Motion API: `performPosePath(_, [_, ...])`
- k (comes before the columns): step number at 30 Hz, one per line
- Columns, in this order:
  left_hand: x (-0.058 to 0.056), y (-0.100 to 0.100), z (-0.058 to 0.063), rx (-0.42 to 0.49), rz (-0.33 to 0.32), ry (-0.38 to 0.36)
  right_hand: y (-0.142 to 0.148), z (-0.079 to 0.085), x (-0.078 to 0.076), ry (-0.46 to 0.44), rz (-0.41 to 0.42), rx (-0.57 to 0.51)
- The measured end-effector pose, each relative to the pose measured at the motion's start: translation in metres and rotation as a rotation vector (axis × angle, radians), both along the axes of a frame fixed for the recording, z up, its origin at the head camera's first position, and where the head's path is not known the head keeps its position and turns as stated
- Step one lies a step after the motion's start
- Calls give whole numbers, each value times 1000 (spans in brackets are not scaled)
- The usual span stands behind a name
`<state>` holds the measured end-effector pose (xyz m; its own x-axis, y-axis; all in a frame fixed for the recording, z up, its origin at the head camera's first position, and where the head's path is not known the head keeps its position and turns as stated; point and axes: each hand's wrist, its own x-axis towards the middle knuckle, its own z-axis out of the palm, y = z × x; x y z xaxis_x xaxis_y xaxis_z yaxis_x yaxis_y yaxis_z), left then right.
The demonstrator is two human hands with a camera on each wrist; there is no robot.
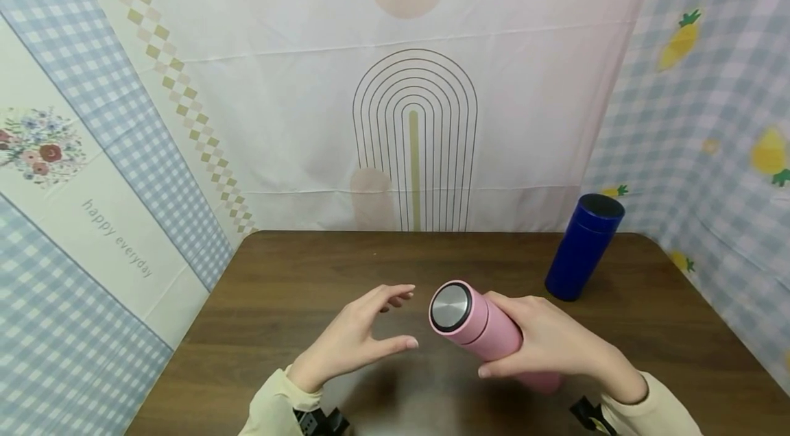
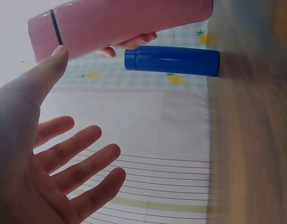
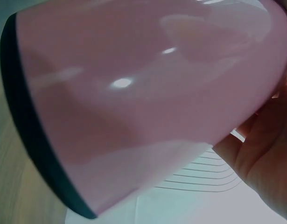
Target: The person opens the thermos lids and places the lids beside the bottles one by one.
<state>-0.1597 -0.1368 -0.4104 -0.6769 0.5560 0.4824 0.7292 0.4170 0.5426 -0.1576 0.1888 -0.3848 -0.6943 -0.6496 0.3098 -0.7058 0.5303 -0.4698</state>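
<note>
My right hand [image 1: 543,336] grips a pink thermos bottle [image 1: 494,331] round its body. The bottle leans with its silver-topped lid up and toward the left; its dark base ring [image 3: 36,126] shows in the right wrist view. To the left of the lid is my left hand [image 1: 354,336], fingers spread and thumb apart, holding nothing. In the left wrist view its thumb overlaps the pink bottle near the lid seam. A blue thermos bottle [image 1: 583,247] stands upright on the table, behind and to the right of the pink one.
The brown wooden table [image 1: 296,264] has its back edge against a white patterned cloth [image 1: 296,134]. Checked cloths hang at both sides, the right one [image 1: 691,168] with a pineapple print. Dark wrist straps sit at both cream sleeves [image 1: 274,402].
</note>
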Motion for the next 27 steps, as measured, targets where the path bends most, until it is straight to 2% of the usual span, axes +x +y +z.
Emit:
performPosePath(5, [3, 1, 7, 14, -16, 81, -2, -3, -1, 4, 13, 16])
performPosePath(11, [8, 8, 20, 5, -82, 140, -5, -7, -1, -16, 46, 36])
performPosePath(19, [14, 17, 36, -14, -138, 220, -7, -10, -1, -12, 72, 60])
performPosePath(27, [19, 28, 43, -22, -201, 240, -9, -11, -1, -19, 123, 55])
